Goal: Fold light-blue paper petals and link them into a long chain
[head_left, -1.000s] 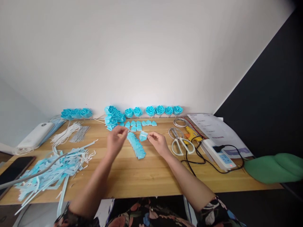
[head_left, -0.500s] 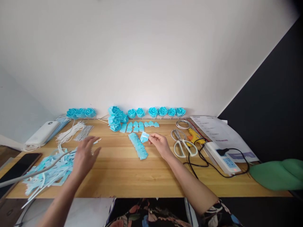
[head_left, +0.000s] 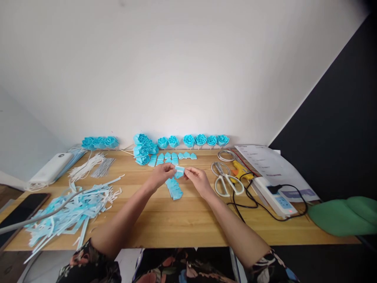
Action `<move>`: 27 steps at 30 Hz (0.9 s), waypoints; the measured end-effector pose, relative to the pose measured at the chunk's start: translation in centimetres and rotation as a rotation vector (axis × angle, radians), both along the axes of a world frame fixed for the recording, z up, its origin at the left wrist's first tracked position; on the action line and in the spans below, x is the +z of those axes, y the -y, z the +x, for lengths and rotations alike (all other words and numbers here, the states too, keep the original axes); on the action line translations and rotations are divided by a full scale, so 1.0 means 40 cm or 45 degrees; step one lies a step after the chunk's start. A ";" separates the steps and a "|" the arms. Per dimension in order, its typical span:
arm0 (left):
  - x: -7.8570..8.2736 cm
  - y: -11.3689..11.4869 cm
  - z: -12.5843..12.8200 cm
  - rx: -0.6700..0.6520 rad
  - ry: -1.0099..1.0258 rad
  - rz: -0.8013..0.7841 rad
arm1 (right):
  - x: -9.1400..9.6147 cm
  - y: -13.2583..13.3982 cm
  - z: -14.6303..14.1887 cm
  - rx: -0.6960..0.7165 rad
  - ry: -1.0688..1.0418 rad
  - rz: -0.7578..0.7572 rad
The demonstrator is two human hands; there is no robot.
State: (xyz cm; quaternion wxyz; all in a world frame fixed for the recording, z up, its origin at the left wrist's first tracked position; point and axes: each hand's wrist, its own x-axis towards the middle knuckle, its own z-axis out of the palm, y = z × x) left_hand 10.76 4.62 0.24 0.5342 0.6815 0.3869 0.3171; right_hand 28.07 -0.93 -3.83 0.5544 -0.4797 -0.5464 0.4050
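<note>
A small light-blue cut petal piece (head_left: 179, 170) is pinched between my two hands above the middle of the table. My left hand (head_left: 161, 175) grips its left side, and my right hand (head_left: 198, 180) grips its right edge. Just below lies an overlapping row of blue petal pieces (head_left: 174, 191), its upper end partly hidden by my left hand and the held piece. Behind my hands, more cut blue pieces (head_left: 174, 158) lie in short rows. Finished-looking blue flowers (head_left: 200, 140) line the wall, with a bunched cluster of them (head_left: 143, 149) farther left.
Blue and white strips (head_left: 70, 212) are heaped at left, near a phone (head_left: 29, 208), white cords (head_left: 88, 166) and a white power bank (head_left: 52, 169). At right lie scissors (head_left: 226, 181), a yellow glue gun (head_left: 241, 171), a power strip (head_left: 277, 198) with black cable, and paper sheets (head_left: 271, 167).
My left hand has moved right from beside the strip heap to the petal piece and taken hold of it. My right hand stays nearly in place, still holding the piece.
</note>
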 end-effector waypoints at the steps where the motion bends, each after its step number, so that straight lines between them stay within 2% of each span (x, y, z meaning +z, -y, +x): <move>1: -0.003 0.000 0.001 0.007 0.016 -0.021 | -0.002 0.000 0.000 0.004 0.000 -0.005; 5: -0.016 0.004 0.010 0.037 0.042 -0.040 | -0.007 -0.001 -0.003 -0.043 0.067 0.004; 11: -0.021 0.035 0.012 0.272 0.081 0.345 | -0.006 -0.003 0.000 -0.115 0.095 0.015; 16: -0.025 0.044 -0.003 0.428 0.072 0.469 | -0.002 -0.005 0.000 -0.142 0.114 -0.002; 19: -0.032 0.048 -0.002 0.394 -0.002 0.605 | 0.002 -0.003 -0.002 -0.152 0.160 -0.001; 24: -0.049 0.060 0.011 0.302 -0.179 1.007 | 0.009 0.005 -0.007 -0.156 0.258 0.049; 27: -0.059 0.060 0.015 0.285 -0.279 1.118 | 0.011 0.010 -0.013 -0.172 0.358 0.100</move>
